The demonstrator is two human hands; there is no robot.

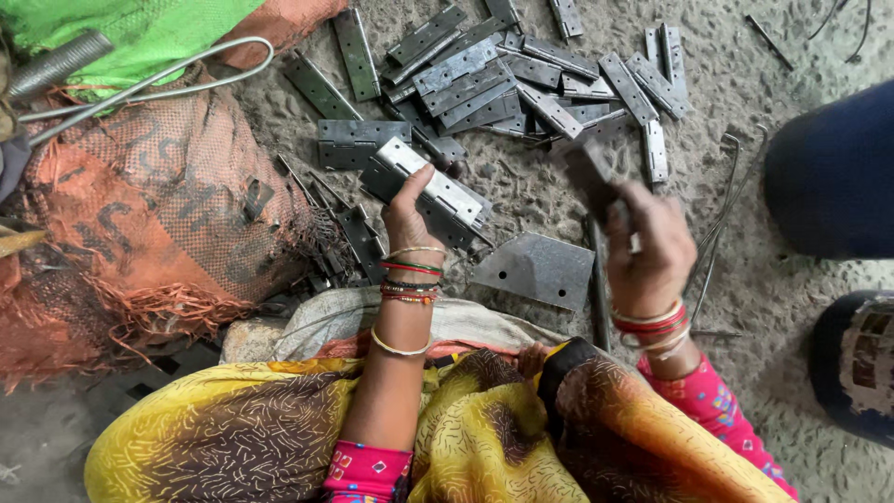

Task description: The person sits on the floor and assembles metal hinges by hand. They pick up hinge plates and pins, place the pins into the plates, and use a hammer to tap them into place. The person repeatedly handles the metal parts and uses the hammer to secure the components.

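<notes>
Steel hinge (436, 189), long axis running ten to four o'clock, sits clenched in the left hand (407, 222), while at three o'clock the right hand (652, 247) grips a blurred dark tool (592, 177).

- Grey, gritty concrete floor (773, 270) in flat, even light
- Worn orange mesh sack (158, 214) at the left
- Green sack (140, 33) behind it
- Bent wire rod (158, 79) across both

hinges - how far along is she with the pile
Done: cannot tell; no finished stack shows apart from the pile. In hand: the left hand holds one hinge, and the right hand grips a blurred dark tool. Left: many loose hinges lie scattered on the sandy floor.
</notes>
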